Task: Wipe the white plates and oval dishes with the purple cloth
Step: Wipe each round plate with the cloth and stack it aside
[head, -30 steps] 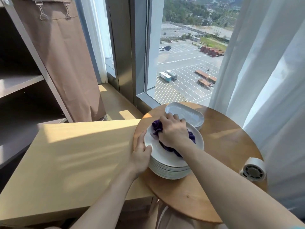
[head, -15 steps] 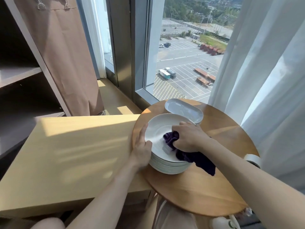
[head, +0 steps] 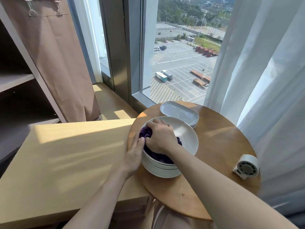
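The soft purple cloth (head: 146, 132) is gripped by the right hand (head: 160, 138). The fragile, slippery plate stack (head: 165, 170) is braced at its left rim by the flat left hand (head: 134, 155).

No readable text or labels anywhere.

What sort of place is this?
Probably an upper-floor room, maybe a hotel or flat: the window overlooks a car park far below, beside a sheer white curtain and a small round wooden table.
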Available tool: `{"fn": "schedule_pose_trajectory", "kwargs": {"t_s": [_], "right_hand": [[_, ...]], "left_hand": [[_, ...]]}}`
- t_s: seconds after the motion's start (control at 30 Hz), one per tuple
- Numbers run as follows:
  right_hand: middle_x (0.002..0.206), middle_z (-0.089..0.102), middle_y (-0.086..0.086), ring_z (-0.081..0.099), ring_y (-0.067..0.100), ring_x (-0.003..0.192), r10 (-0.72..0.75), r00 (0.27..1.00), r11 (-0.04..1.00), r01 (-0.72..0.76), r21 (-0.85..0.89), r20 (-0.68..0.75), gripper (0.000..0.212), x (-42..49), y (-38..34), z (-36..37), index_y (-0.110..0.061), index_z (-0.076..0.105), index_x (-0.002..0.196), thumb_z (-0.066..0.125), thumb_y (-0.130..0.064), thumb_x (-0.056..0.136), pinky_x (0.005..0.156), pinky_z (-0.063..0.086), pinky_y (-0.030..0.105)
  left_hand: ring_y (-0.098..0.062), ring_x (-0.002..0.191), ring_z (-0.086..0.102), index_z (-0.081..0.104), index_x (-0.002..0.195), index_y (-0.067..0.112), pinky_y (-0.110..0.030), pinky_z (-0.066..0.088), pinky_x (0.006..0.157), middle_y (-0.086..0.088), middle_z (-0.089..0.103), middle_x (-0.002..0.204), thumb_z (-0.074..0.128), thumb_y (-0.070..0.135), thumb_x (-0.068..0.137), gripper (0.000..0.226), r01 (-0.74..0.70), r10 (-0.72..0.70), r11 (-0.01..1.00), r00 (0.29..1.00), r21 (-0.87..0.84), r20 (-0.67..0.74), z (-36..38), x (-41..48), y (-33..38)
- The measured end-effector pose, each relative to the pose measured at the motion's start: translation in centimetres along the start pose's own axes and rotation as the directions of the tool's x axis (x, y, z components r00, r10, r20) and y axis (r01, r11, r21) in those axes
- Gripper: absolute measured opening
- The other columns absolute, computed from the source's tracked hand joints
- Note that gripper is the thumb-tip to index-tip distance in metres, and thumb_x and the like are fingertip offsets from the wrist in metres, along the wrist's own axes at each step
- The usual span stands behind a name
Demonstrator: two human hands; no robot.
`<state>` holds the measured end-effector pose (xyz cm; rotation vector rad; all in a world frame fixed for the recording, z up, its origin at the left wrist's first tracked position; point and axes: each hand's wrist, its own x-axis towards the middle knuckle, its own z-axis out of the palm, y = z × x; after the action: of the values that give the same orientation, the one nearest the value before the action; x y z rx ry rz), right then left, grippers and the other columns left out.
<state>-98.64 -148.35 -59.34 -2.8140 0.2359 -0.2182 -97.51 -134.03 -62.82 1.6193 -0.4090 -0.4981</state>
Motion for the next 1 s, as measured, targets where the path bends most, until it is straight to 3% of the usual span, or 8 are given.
{"fn": "schedule_pose_trajectory", "kwargs": {"t_s": [0.13,0.23,0.37,0.47,0.57,0.67,0.8,1.0], "right_hand": [[0.117,0.056,0.000,0.047,0.025,0.117,0.072,0.997,0.997,-0.073,-0.031,-0.036,0.046,1.2,0.9,0.0,-0.027,0.059,0.114,0.050,-0.047,0.074,0.096,0.036,0.043],[0.118,0.055,0.006,0.047,0.030,0.114,0.131,0.987,0.984,-0.141,-0.108,-0.095,0.043,1.8,1.7,-0.3,-0.022,0.057,0.115,0.055,-0.043,0.077,0.096,0.036,0.046],[0.118,0.054,0.009,0.047,0.034,0.112,0.108,0.991,0.947,-0.125,-0.295,-0.073,0.056,1.6,3.7,-1.3,-0.019,0.057,0.121,0.052,-0.054,0.078,0.090,0.032,0.046],[0.118,0.054,0.010,0.048,0.034,0.109,0.088,0.996,0.919,-0.093,-0.383,-0.030,0.057,1.0,5.2,-2.2,-0.018,0.053,0.121,0.044,-0.052,0.075,0.086,0.030,0.044],[0.118,0.055,0.010,0.049,0.033,0.108,0.088,0.996,0.901,-0.069,-0.429,0.025,0.052,0.1,5.9,-2.8,-0.017,0.051,0.121,0.050,-0.050,0.081,0.090,0.034,0.045],[0.109,0.049,0.003,0.044,0.028,0.102,0.124,0.983,0.944,-0.075,-0.321,0.134,0.048,-0.9,6.5,-3.7,-0.022,0.049,0.114,0.048,-0.052,0.077,0.092,0.032,0.045],[0.092,0.040,-0.010,0.040,0.023,0.100,0.085,0.948,0.982,-0.028,-0.185,0.308,0.020,-2.2,6.2,-4.8,-0.036,0.041,0.088,0.053,-0.045,0.076,0.089,0.031,0.041],[0.088,0.046,-0.008,0.043,0.022,0.094,-0.021,0.935,1.000,0.024,-0.004,0.353,0.014,-3.2,3.1,-4.0,-0.035,0.038,0.074,0.050,-0.042,0.069,0.081,0.028,0.042]], "left_hand": [[-0.010,0.143,0.040,0.024,0.158,0.042,-0.051,0.031,0.122,0.016,0.042,0.155,0.043,0.016,0.109,0.059,0.037,-0.039,0.997,0.999,0.072,0.028,-0.5,0.0,0.1],[-0.009,0.122,0.049,0.028,0.154,0.048,-0.044,0.036,0.118,0.026,0.052,0.129,0.043,0.010,0.103,0.066,0.077,-0.077,0.984,0.997,0.160,-0.008,-0.6,-0.1,0.1],[-0.012,0.133,0.042,0.028,0.155,0.039,-0.032,0.032,0.115,0.010,0.040,0.151,0.040,0.006,0.103,0.063,0.065,-0.055,0.978,0.997,0.198,-0.056,0.3,-0.4,0.4],[-0.018,0.140,0.038,0.028,0.156,0.035,-0.043,0.030,0.121,0.004,0.034,0.157,0.040,0.007,0.103,0.061,0.071,-0.060,0.982,0.996,0.173,-0.069,0.4,-0.5,0.5],[-0.023,0.132,0.046,0.029,0.154,0.043,-0.052,0.036,0.117,0.002,0.039,0.153,0.043,0.021,0.100,0.060,0.095,-0.087,0.985,0.994,0.143,-0.062,0.5,-0.9,0.7],[-0.024,0.121,0.053,0.028,0.150,0.053,-0.056,0.040,0.113,0.001,0.044,0.150,0.041,0.036,0.085,0.068,0.113,-0.106,0.988,0.992,0.102,-0.071,0.7,-1.2,1.0],[-0.031,0.127,0.052,0.028,0.139,0.064,-0.058,0.039,0.114,-0.001,0.046,0.151,0.040,0.036,0.082,0.065,0.131,-0.127,0.990,0.990,0.056,-0.059,0.9,-1.3,1.2],[-0.027,0.143,0.041,0.026,0.141,0.057,-0.057,0.035,0.118,0.007,0.034,0.160,0.040,0.012,0.104,0.060,0.118,-0.118,0.993,0.992,0.011,-0.037,0.8,-1.0,1.2]]}}
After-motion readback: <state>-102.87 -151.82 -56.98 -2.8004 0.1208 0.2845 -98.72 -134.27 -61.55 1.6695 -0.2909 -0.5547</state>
